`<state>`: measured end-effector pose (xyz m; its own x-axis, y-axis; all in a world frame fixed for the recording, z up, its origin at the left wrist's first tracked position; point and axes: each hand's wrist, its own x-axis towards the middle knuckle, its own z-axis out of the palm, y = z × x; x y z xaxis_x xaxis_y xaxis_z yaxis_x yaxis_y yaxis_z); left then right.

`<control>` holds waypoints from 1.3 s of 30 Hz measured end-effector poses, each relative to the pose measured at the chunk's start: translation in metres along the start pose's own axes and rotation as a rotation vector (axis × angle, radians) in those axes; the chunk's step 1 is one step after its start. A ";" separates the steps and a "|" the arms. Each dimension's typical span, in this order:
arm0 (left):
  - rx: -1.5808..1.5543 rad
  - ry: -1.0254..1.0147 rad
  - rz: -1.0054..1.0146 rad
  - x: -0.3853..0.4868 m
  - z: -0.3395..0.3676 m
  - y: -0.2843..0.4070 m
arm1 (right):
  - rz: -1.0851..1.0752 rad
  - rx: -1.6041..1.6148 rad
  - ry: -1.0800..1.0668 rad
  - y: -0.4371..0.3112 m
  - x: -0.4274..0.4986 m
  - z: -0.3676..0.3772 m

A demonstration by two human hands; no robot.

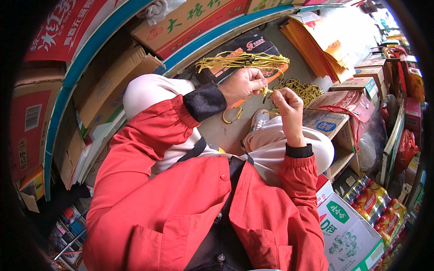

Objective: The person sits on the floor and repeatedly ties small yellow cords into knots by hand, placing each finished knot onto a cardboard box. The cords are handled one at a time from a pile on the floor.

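My left hand pinches a small knotted part of a yellow cord between thumb and fingers. From the right, my right hand grips the same cord at its other side, fingertips pressed together. A short dark end hangs below the knot. Just beyond my hands, a bundle of yellow cords with dark bits lies across a black printed box. An orange strip runs behind my left hand, partly hidden by it. On the floor past my right hand sits a tangled heap of yellow cord.
Cardboard cartons line a blue-edged shelf at the left and back. Orange-brown flat sheets stand at the far right. More cartons and shrink-wrapped drinks crowd my right side. A loose cord loop lies on the floor.
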<state>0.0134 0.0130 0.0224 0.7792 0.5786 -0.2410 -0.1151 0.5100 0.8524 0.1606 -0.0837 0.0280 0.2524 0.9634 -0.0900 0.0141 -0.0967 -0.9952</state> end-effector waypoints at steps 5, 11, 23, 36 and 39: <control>0.000 0.026 -0.019 -0.003 0.000 0.000 | 0.026 0.113 0.087 -0.002 -0.001 -0.004; -0.017 -0.033 -0.063 -0.003 -0.004 0.000 | 0.092 0.190 0.078 -0.003 0.002 -0.005; 0.173 -0.225 -0.088 -0.006 -0.008 -0.016 | 0.261 0.468 -0.005 -0.001 0.001 -0.008; -0.035 -0.249 -0.297 -0.007 0.010 -0.007 | 0.430 1.227 -0.066 -0.010 0.021 -0.025; -0.022 -0.330 -0.318 -0.008 0.011 -0.005 | 0.508 1.116 0.039 -0.014 0.025 -0.028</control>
<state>0.0142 -0.0013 0.0256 0.9321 0.1595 -0.3252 0.1511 0.6448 0.7493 0.1941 -0.0653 0.0403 0.0167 0.8690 -0.4946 -0.9259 -0.1733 -0.3358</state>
